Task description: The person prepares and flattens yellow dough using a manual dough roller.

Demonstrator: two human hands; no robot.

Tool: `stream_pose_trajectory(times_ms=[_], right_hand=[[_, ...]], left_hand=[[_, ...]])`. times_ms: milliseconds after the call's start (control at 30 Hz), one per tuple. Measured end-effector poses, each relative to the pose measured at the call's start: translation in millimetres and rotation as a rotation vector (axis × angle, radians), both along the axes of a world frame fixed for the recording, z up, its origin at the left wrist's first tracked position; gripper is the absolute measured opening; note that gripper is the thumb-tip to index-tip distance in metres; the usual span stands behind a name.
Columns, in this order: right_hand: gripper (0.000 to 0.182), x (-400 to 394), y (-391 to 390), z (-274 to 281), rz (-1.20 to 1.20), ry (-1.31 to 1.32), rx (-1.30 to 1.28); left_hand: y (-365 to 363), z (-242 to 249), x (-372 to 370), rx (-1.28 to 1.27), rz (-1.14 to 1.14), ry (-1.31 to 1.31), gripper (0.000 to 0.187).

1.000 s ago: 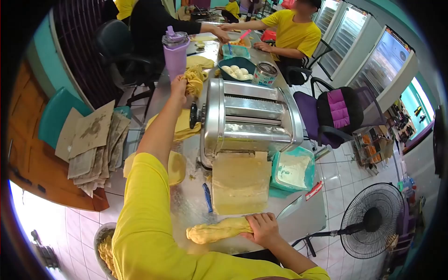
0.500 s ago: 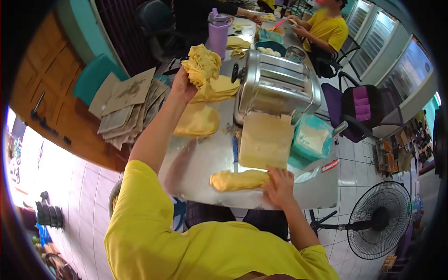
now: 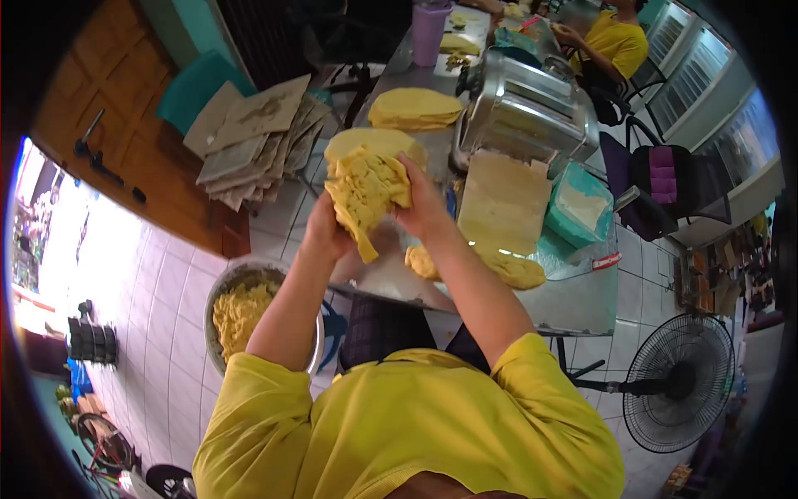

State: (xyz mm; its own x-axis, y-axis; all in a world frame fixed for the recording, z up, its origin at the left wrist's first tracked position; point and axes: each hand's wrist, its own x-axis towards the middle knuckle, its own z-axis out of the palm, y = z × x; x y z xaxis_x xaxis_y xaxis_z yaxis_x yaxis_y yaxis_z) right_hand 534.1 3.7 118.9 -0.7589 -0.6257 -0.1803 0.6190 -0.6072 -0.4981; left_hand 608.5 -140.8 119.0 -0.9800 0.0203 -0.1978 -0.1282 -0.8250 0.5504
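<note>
Both my hands grip a crumpled, rough lump of yellow dough [image 3: 367,195] above the metal table. My left hand [image 3: 329,226] holds its left side, and my right hand [image 3: 421,200] is wrapped round its right side. A long dough roll [image 3: 514,270] lies near the table's front edge, its middle hidden behind my right forearm. Beyond the lump is a flat, rounded dough sheet [image 3: 341,143], partly covered by it. Farther back, a stack of flat dough pieces [image 3: 414,108] rests on the table.
A metal dough-sheeting machine [image 3: 532,104] stands on the table, with a board [image 3: 503,200] before it. Beside them is a teal tub of flour [image 3: 582,204]. A bowl [image 3: 319,337] of dough sits low at left, near stacked cardboard [image 3: 253,137]. A fan [image 3: 677,382] stands at right.
My right hand has left the dough roll and taken hold of the lump. My left hand has brought the lump lower and nearer. The view has shifted, showing the dough bowl.
</note>
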Motion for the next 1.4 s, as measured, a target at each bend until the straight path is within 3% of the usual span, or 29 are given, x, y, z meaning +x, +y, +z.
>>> stream_pose_trajectory(times_ms=[67, 100, 167, 233, 300, 367, 400, 467, 500, 567, 667, 733, 833, 967, 1033, 1067, 1100, 1133, 1167, 1200, 1267, 1300, 1333, 1400], right_hand=[[0.036, 6.1, -13.6, -3.8, -0.097, 0.252, 0.174], [0.036, 8.3, -18.4, -8.3, -0.068, 0.232, 0.178], [0.034, 8.2, -21.0, -17.2, -0.146, 0.525, 0.417], [0.029, 14.3, -19.5, -21.9, -0.197, 0.529, 0.715], [0.038, 19.9, -15.1, -14.7, -0.097, 0.798, 0.726], [0.043, 31.7, -23.8, -7.3, -0.043, 0.947, 0.688], [0.043, 39.5, -31.1, -10.4, 0.003, 0.937, 0.685], [0.043, 49.8, -37.4, -16.6, -0.014, 1.349, 0.876], [0.035, 55.4, -42.5, -24.1, -0.128, 1.512, 0.996], [0.029, 58.9, -50.4, -29.0, -0.160, 1.700, 1.173], [0.027, 48.0, -56.3, -39.2, -0.276, 1.625, 1.265], [0.031, 35.4, -59.9, -46.7, -0.306, 1.441, 1.250], [0.035, 14.7, -62.4, -53.2, -0.248, 1.388, 1.285], [0.037, 7.6, -66.7, -52.6, -0.171, 1.269, 1.410], [0.030, 5.4, -61.6, -57.4, -0.097, 1.247, 1.447], [0.024, 7.3, -60.2, -61.7, -0.101, 1.121, 1.289], [0.022, 9.7, -59.1, -53.9, -0.107, 1.001, 1.130], [0.026, 14.5, -50.9, -46.2, -0.034, 0.964, 1.062], [0.032, 20.4, -48.4, -48.3, -0.152, 1.045, 0.926], [0.040, 29.6, -44.2, -35.9, -0.203, 1.255, 0.985], [0.045, 51.6, -39.7, -29.2, -0.266, 1.439, 1.019], [0.049, 59.8, -36.2, -29.6, -0.273, 1.579, 1.063], [0.047, 69.3, -33.7, -26.4, -0.257, 1.558, 1.066], [0.045, 81.0, -28.3, -25.1, -0.248, 1.544, 1.073]], left_hand=[[-11.2, -14.2, 4.1, -0.158, 0.178, -0.067, 0.029], [-11.6, -16.0, 8.4, -0.152, 0.202, -0.093, 0.029], [-9.9, -16.0, 15.4, -0.278, 0.376, -0.159, 0.027], [-16.6, -16.1, 20.9, -0.029, 0.359, -0.226, 0.031], [-0.7, -20.7, 29.5, -0.220, 0.475, -0.286, 0.035], [7.7, -43.1, 27.2, -0.767, 0.562, -0.202, 0.035], [5.7, -52.2, 30.2, -0.756, 0.585, -0.241, 0.035], [5.6, -69.1, 30.5, -0.946, 0.610, -0.169, 0.030], [6.9, -76.0, 31.7, -0.925, 0.590, -0.174, 0.030], [8.0, -86.8, 27.8, -1.036, 0.680, -0.170, 0.024], [5.2, -93.4, 18.8, -1.033, 0.613, -0.135, 0.027], [-1.4, -65.7, 21.4, -1.379, 0.531, -0.213, 0.025], [-7.1, -63.1, 11.4, -1.586, 0.455, -0.186, 0.024], [-8.5, -57.2, 4.2, -1.629, 0.482, -0.167, 0.027], [-10.9, -53.9, 3.9, -1.560, 0.441, -0.171, 0.031], [-13.1, -59.8, 4.0, -1.519, 0.456, -0.124, 0.043], [-14.5, -60.5, 2.9, -1.521, 0.462, -0.093, 0.043], [-14.9, -61.9, 2.5, -1.446, 0.637, -0.006, 0.045], [-15.2, -61.8, 3.3, -1.355, 0.804, 0.077, 0.048], [-19.4, -55.5, 7.7, -1.344, 0.803, 0.096, 0.048], [-26.6, -37.6, 23.0, -0.936, 0.303, -0.090, 0.043], [-15.5, -20.2, 31.4, -1.019, 0.263, -0.185, 0.035], [-4.2, -8.2, 40.3, -1.103, 0.225, -0.279, 0.031], [8.3, -39.2, 52.0, -1.627, 0.577, 0.178, 0.023]])
